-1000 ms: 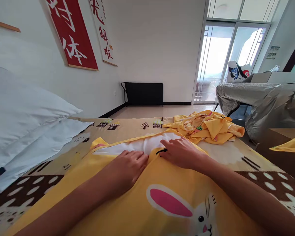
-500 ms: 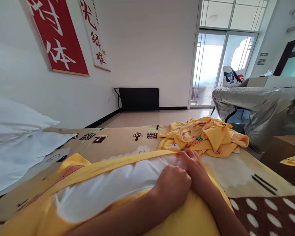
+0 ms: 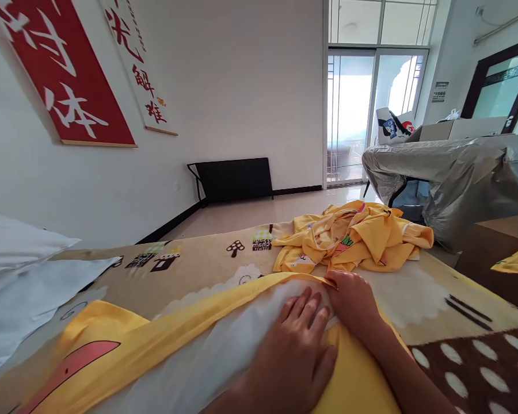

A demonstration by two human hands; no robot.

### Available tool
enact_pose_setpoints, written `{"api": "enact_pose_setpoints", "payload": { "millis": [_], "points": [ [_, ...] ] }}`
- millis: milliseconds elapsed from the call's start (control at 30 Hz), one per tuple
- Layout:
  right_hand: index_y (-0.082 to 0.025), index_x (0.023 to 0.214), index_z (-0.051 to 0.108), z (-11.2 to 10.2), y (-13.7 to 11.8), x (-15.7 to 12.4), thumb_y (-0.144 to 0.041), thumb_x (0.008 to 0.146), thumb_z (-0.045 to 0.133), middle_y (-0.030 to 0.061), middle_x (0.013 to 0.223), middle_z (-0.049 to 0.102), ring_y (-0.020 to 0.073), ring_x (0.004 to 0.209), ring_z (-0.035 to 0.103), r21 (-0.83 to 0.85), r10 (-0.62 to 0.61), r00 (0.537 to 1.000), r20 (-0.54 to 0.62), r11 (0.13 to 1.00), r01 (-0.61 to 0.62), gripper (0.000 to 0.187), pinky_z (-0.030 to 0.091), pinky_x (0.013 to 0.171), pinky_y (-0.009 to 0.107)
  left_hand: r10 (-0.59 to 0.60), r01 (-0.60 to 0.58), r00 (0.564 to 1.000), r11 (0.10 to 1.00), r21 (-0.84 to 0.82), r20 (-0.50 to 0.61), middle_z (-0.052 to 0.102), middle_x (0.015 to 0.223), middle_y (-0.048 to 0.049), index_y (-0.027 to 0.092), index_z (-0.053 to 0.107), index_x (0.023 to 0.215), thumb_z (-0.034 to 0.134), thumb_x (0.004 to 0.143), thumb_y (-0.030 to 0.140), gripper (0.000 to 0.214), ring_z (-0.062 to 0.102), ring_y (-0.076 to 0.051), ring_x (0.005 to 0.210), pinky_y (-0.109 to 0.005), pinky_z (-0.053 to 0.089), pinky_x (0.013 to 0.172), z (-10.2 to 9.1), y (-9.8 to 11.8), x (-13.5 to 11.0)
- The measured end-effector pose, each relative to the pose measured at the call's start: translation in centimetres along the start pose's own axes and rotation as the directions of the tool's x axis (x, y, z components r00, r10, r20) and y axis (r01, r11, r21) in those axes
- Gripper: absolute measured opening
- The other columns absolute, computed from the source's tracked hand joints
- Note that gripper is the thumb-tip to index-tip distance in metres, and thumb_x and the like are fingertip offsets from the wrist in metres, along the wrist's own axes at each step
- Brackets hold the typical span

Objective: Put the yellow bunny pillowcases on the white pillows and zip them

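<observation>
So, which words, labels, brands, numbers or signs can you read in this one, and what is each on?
"附体": red scroll, upper left; anything higher is cut off.
"光解难": white scroll beside it; its column of small characters is too small to read.
Too small to read: wall notice.
Too small to read: marks on the white printed packaging.
Too blurred: letter-like marks on the patterned blanket.
No readable brand or number.
</observation>
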State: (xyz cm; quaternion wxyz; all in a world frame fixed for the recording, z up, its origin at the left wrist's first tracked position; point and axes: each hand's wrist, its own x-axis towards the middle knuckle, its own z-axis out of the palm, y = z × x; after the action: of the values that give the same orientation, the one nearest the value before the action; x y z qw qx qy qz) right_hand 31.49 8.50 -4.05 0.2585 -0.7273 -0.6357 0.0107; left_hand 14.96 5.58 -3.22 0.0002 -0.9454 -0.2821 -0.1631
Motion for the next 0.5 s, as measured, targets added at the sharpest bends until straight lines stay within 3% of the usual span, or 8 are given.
{"api": "enact_pose_setpoints", "payload": {
  "millis": [100, 167, 233, 300, 333, 400, 467, 500],
  "points": [
    [-0.021, 0.069, 0.064, -0.4, 0.2, 0.1, -0.017, 0.081, 0.046, 0.0060, 0.075, 0.070, 0.0182, 0.069, 0.060, 0.115, 0.003, 0.999, -0.052, 0.993, 0.003, 0.022, 0.029, 0.058, 0.026, -0.033, 0.025, 0.992, 0.998, 0.064, 0.125, 0.064, 0.107, -0.0126, 0.016, 0.059, 0.107, 0.040, 0.088, 0.032, 0.031, 0.058, -0.028, 0.100, -0.049, 0.042, 0.093, -0.4, 0.8, 0.3],
    [-0.021, 0.068, 0.064, -1.5, 0.3, -0.5, -0.015, 0.076, 0.048, 0.0038, 0.069, 0.068, 0.0169, 0.065, 0.058, 0.265, -0.013, 0.997, -0.082, 0.964, 0.034, 0.019, 0.033, 0.059, 0.025, -0.040, 0.004, 0.963, 0.991, 0.134, 0.265, 0.067, 0.088, -0.0110, 0.015, 0.062, 0.093, 0.040, 0.085, 0.029, 0.027, 0.063, -0.026, 0.079, -0.047, 0.047, 0.082, -1.9, 1.9, 1.2],
    [-0.022, 0.070, 0.064, -3.3, 0.1, -2.0, -0.015, 0.070, 0.049, 0.0017, 0.065, 0.066, 0.0163, 0.062, 0.056, 0.428, -0.058, 0.990, -0.125, 0.898, 0.107, 0.017, 0.036, 0.059, 0.024, -0.035, -0.044, 0.896, 0.985, 0.169, 0.442, 0.068, 0.079, -0.0109, 0.014, 0.064, 0.085, 0.039, 0.082, 0.030, 0.030, 0.063, -0.026, 0.067, -0.043, 0.050, 0.070, -4.1, 3.3, 2.5],
    [-0.023, 0.073, 0.065, -5.3, 0.0, -4.1, -0.018, 0.067, 0.049, 0.0008, 0.068, 0.067, 0.0171, 0.063, 0.057, 0.551, -0.103, 0.975, -0.199, 0.811, 0.198, 0.017, 0.039, 0.059, 0.025, 0.009, -0.117, 0.796, 0.984, 0.138, 0.606, 0.068, 0.072, -0.0109, 0.015, 0.067, 0.075, 0.038, 0.082, 0.033, 0.034, 0.061, -0.025, 0.060, -0.037, 0.048, 0.059, -6.2, 4.9, 4.0],
    [-0.024, 0.074, 0.065, -6.3, -0.1, -5.0, -0.019, 0.066, 0.048, 0.0005, 0.070, 0.067, 0.0177, 0.064, 0.058, 0.586, -0.107, 0.962, -0.250, 0.775, 0.238, 0.019, 0.041, 0.060, 0.025, 0.062, -0.165, 0.770, 0.981, 0.104, 0.635, 0.068, 0.071, -0.0107, 0.015, 0.066, 0.072, 0.038, 0.081, 0.033, 0.035, 0.060, -0.024, 0.060, -0.035, 0.047, 0.059, -6.9, 5.5, 4.6],
    [-0.025, 0.076, 0.064, -7.4, 0.1, -6.2, -0.019, 0.064, 0.047, 0.0001, 0.072, 0.067, 0.0185, 0.066, 0.059, 0.614, -0.073, 0.939, -0.337, 0.739, 0.278, 0.021, 0.042, 0.061, 0.026, 0.183, -0.226, 0.796, 0.974, 0.003, 0.577, 0.067, 0.072, -0.0089, 0.015, 0.065, 0.070, 0.041, 0.079, 0.031, 0.030, 0.058, -0.021, 0.063, -0.033, 0.046, 0.063, -6.8, 6.0, 5.3],
    [-0.024, 0.076, 0.062, -7.1, 0.3, -5.9, -0.018, 0.062, 0.046, 0.0000, 0.071, 0.066, 0.0185, 0.066, 0.058, 0.619, -0.033, 0.936, -0.351, 0.742, 0.258, 0.022, 0.041, 0.060, 0.026, 0.224, -0.181, 0.877, 0.973, -0.140, 0.424, 0.064, 0.071, -0.0046, 0.016, 0.060, 0.068, 0.044, 0.076, 0.028, 0.022, 0.055, -0.018, 0.063, -0.028, 0.045, 0.062, -4.9, 5.4, 5.3],
    [-0.024, 0.074, 0.061, -6.4, 0.5, -5.3, -0.017, 0.062, 0.046, -0.0001, 0.070, 0.066, 0.0182, 0.065, 0.058, 0.619, -0.024, 0.945, -0.327, 0.750, 0.234, 0.021, 0.041, 0.059, 0.026, 0.189, -0.116, 0.914, 0.970, -0.214, 0.360, 0.061, 0.067, -0.0023, 0.016, 0.056, 0.064, 0.044, 0.075, 0.026, 0.019, 0.052, -0.015, 0.060, -0.026, 0.043, 0.057, -3.5, 4.7, 5.1]
  ]
}}
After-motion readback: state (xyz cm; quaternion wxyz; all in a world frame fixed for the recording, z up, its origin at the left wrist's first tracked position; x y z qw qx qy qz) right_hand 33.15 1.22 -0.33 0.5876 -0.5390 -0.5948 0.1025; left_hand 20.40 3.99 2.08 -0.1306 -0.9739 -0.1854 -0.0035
